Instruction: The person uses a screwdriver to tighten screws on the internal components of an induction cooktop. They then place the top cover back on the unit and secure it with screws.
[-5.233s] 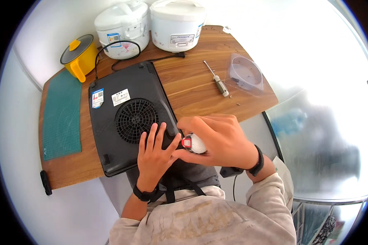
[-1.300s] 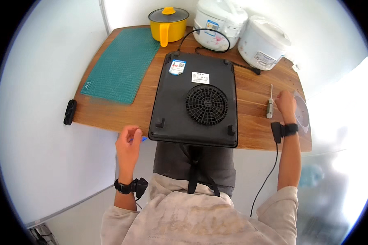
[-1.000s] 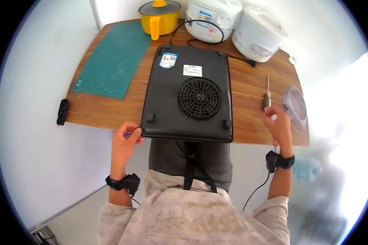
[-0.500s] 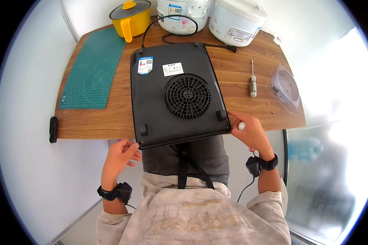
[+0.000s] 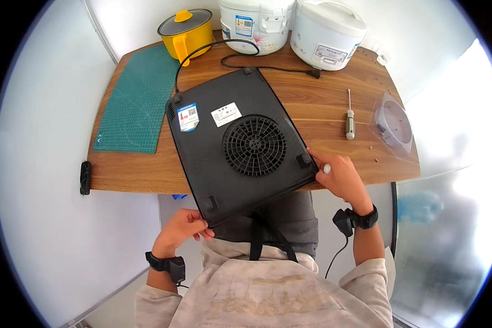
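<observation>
An induction cooker [image 5: 202, 153] lies underside up, its round fan grille [image 5: 254, 145] and rubber feet showing. It sits askew, with its near left corner jutting past the table's front edge. My left hand [image 5: 185, 228] pinches that corner between thumb and fingers. At the near right corner, my right hand [image 5: 341, 177] grips the cooker's edge. Tucked in the right hand is a tool whose white rounded end [image 5: 327, 169] pokes out; the rest of it is hidden. The cooker's black power cord [image 5: 240, 41] loops behind it to a plug [image 5: 314, 73].
A green cutting mat [image 5: 134, 104] lies left. A yellow pot [image 5: 186, 35] and two white rice cookers [image 5: 254, 27] [image 5: 328, 38] stand at the back. On the right are a screwdriver [image 5: 350, 123], a clear plastic tray [image 5: 393, 126] and several small screws [image 5: 376, 160].
The cooker has turned clockwise, its near left corner swinging toward me with my left hand. My right hand stays at the right corner. The whole view has shifted slightly.
</observation>
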A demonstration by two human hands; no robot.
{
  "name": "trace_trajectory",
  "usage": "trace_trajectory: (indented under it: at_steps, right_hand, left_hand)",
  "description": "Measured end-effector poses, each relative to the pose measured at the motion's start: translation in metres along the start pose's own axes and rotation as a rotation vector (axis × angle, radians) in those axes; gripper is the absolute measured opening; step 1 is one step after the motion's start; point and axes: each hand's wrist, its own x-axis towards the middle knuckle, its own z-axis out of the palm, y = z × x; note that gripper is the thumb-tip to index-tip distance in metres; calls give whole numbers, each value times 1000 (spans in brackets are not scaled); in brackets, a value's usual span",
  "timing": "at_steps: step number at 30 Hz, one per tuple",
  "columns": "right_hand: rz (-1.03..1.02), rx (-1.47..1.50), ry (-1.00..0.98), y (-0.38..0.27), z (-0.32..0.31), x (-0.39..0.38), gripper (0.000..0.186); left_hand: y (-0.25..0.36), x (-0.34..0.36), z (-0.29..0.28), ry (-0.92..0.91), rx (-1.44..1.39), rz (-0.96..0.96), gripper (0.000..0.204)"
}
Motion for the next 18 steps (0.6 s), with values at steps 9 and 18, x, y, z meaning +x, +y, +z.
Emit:
trace_trajectory:
  at_steps: [9, 18]
  right_hand:
    - [-35, -25, 78, 15, -1, 31, 50]
    - [-31, -107, 320, 22, 3, 36, 42]
  left_hand:
    - [12, 13, 17, -105, -92, -59, 23]
    - [21, 20, 57, -80, -139, -8, 23]
